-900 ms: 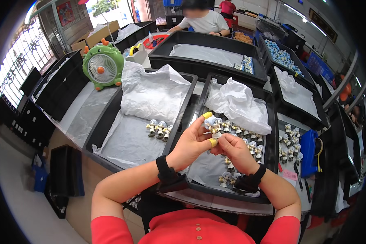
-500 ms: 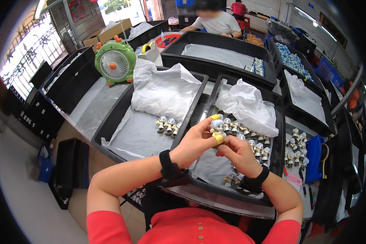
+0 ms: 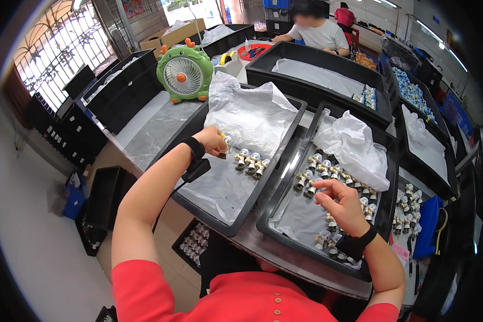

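Note:
My left hand (image 3: 213, 140) pinches a small pale-haired figurine (image 3: 228, 141) over the paper-lined left black tray (image 3: 236, 224). Just right of it, a short row of similar figurines (image 3: 252, 162) stands on the white paper. My right hand (image 3: 341, 204) is above the right black tray (image 3: 276, 228), thumb and index finger apart. Its fingertips come close to a figurine (image 3: 309, 190) at the near left end of the rows; whether they touch it I cannot tell. More figurines (image 3: 335, 172) fill rows in that tray, some hidden behind my right hand.
Crumpled white paper (image 3: 354, 145) covers the right tray's far end. A green fan (image 3: 184, 72) stands at the far left. Loose figurines (image 3: 408, 209) and a blue bin (image 3: 428, 225) are at the right. A larger black tray (image 3: 316, 102) lies ahead, with a person (image 3: 322, 35) behind it.
My hands, together on a figurine over the right tray, have parted. The left has carried a figurine to the left tray; the right has lowered toward the rows. The whole view has shifted.

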Tool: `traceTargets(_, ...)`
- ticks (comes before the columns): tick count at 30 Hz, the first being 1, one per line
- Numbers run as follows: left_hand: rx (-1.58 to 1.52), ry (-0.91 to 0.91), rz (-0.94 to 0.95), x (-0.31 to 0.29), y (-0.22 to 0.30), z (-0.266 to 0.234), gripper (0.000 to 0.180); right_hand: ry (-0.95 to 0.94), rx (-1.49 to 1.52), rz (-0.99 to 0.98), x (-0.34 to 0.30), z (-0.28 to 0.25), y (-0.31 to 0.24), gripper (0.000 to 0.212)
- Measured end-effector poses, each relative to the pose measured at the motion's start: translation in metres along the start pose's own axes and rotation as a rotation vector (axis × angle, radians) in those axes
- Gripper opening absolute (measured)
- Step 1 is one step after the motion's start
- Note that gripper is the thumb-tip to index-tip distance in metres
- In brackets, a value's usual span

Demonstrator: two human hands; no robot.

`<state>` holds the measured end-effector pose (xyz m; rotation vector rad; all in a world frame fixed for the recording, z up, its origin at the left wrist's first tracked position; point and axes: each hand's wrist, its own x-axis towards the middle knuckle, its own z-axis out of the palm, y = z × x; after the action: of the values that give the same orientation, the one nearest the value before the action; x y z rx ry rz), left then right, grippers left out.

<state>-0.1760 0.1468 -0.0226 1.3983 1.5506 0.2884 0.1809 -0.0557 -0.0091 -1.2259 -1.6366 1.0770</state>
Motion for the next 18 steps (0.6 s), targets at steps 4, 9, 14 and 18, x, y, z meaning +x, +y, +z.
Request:
traceTargets(4, 0.109, -0.004, -0.052, 0.029, -0.023, 0.008, 0.025, 0.006, 0.010, 0.044, 0.002, 0.000, 0.000, 0.022)
traceTargets(9, 0.020, 0.024, -0.115, 0.036, -0.020, 0.017, 0.027, 0.047, 0.007, 0.061, 0.003, -0.002, 0.006, 0.022)
traceTargets(14, 0.027, 0.069, -0.064, 0.038, -0.025, 0.017, 0.026, 0.059, -0.024, 0.050, 0.004, -0.003, 0.005, 0.021)
traceTargets(18, -0.049, 0.050, 0.008, 0.037, -0.026, 0.024, 0.028, 0.091, -0.037, 0.057, 0.008, -0.005, 0.011, 0.020)
